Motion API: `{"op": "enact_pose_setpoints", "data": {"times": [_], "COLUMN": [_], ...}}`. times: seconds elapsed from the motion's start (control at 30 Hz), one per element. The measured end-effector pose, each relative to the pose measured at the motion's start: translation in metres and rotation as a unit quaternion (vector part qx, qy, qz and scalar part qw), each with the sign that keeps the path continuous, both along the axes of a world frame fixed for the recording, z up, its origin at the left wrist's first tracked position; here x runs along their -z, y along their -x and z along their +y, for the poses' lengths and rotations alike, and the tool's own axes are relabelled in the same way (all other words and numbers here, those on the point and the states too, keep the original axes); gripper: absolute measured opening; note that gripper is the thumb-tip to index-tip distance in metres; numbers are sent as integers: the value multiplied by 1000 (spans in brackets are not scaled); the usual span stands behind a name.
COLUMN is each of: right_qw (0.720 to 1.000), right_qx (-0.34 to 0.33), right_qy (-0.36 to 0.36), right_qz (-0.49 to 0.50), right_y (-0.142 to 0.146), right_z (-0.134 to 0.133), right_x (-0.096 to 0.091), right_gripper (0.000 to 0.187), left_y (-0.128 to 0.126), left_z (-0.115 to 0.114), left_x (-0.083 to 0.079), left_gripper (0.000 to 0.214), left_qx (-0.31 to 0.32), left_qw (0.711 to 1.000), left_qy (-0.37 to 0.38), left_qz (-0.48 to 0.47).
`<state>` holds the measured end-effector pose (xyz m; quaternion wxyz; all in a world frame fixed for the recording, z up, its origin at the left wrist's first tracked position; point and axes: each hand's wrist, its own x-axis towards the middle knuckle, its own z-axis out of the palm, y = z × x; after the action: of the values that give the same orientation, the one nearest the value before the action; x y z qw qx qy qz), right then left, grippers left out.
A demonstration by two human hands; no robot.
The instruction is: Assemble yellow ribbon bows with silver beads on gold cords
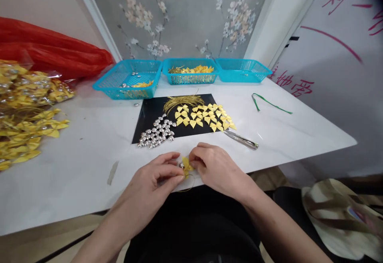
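Note:
Near the table's front edge, my left hand and my right hand meet around a small yellow ribbon bow. Left thumb and fingers pinch it from the left, where a shiny silver bead shows beside it. The right fingers are closed at the bow's right side, their tips partly hidden. A thin gold cord loops below the hands. Just beyond lie silver heart-shaped beads, rows of yellow bows and a bundle of gold cords on a black mat.
Three blue baskets stand along the back. A metal-handled cutter lies right of the mat, and a green ribbon farther right. Finished-looking yellow bow pieces and red fabric fill the left. A bag sits below right.

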<state>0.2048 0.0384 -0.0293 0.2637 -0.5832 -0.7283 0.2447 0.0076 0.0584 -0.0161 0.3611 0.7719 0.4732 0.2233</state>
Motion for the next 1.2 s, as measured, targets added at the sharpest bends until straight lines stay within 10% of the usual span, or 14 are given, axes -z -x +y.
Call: {"op": "enact_pose_setpoints", "data": {"times": [0.23, 0.63, 0.87, 1.07, 1.2], "right_qw": [999, 962, 924, 916, 959], "right_qx": [8, -127, -201, -246, -148], "right_qy": [-33, -175, -240, -251, -240], "right_qz": [-22, -167, -219, -195, 26], "right_y": [-1, -10, -5, -3, -10], "right_z": [-11, -23, -24, -18, -22], "right_x": [-4, -54, -70, -81, -72], "right_gripper": [20, 19, 18, 18, 17], "left_y": [13, 24, 11, 2, 11], "left_z": [-11, -14, -20, -19, -24], "left_x": [-4, -31, -42, -45, -32], "left_gripper": [28, 18, 19, 13, 11], "left_qx": [-46, 74, 64, 57, -21], "left_qw": [998, 985, 997, 996, 988], "left_qy": [27, 119, 17, -9, 30], "left_qz": [-25, -96, -46, -63, -150]}}
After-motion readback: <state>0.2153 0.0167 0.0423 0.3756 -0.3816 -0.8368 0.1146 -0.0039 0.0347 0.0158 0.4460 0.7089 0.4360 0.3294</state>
